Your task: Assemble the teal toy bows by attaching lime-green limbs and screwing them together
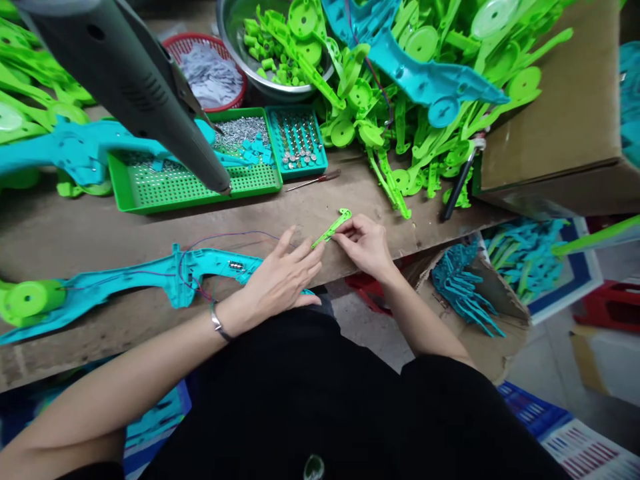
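Observation:
A slim lime-green plastic part (338, 225) lies slantwise on the bench between my hands. My right hand (367, 243) pinches it near its middle, thumb and fingers together. My left hand (281, 275) is stretched out flat, with fingertips close to the part's lower end; whether they touch it I cannot tell. Under and beside that hand lies a long blue plastic half-shell (135, 275), its right end partly covered. A thin purple wire (225, 235) loops over the shell, and a green round piece (34, 300) sits at its left end.
A grey electric screwdriver (150, 100) hangs in front of a green tray (200, 190) of screws. A small blue tray (299, 143) and a thin red-handled screwdriver (315, 181) are beside it. Green parts (360, 100) pile up at the back, near a metal bowl (233, 40) and cardboard box (555, 107).

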The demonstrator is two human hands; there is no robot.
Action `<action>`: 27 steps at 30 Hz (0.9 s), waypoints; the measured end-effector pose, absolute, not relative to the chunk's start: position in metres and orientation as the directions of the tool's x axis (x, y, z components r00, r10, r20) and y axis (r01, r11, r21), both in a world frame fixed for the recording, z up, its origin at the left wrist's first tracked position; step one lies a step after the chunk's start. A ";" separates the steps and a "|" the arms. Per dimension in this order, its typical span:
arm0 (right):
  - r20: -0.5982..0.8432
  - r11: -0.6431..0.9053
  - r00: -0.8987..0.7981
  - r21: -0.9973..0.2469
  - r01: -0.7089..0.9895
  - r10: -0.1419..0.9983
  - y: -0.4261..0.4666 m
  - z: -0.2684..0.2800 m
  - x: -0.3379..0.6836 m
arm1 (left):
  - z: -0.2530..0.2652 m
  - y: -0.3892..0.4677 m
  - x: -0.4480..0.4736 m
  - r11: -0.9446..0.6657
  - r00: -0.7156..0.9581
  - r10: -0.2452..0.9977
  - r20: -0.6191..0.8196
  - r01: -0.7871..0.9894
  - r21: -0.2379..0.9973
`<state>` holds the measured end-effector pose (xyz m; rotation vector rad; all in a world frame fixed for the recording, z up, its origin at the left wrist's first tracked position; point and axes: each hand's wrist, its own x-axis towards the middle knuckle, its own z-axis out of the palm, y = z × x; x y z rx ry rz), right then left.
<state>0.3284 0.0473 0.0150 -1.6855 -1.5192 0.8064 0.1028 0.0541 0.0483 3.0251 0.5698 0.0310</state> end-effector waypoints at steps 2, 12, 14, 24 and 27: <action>0.003 -0.061 0.125 -0.862 0.503 0.992 0.050 0.014 0.329 | 0.048 0.056 0.104 -0.932 0.934 0.356 -0.001 0.355 0.068; 0.140 0.127 -0.021 -0.818 0.561 0.990 0.045 0.014 0.340 | 0.048 0.057 0.106 -0.928 0.931 0.364 -0.010 0.363 0.079; 0.191 0.177 -0.042 -0.775 0.607 0.981 0.046 0.015 0.338 | 0.049 0.056 0.107 -0.928 0.931 0.365 -0.017 0.365 0.078; 0.234 0.209 -0.049 -0.727 0.654 0.971 0.051 0.008 0.337 | 0.046 0.056 0.105 -0.926 0.929 0.369 -0.001 0.368 0.085; 0.250 0.224 -0.058 -0.708 0.670 0.966 0.050 0.007 0.335 | 0.047 0.056 0.105 -0.922 0.928 0.373 0.006 0.370 0.115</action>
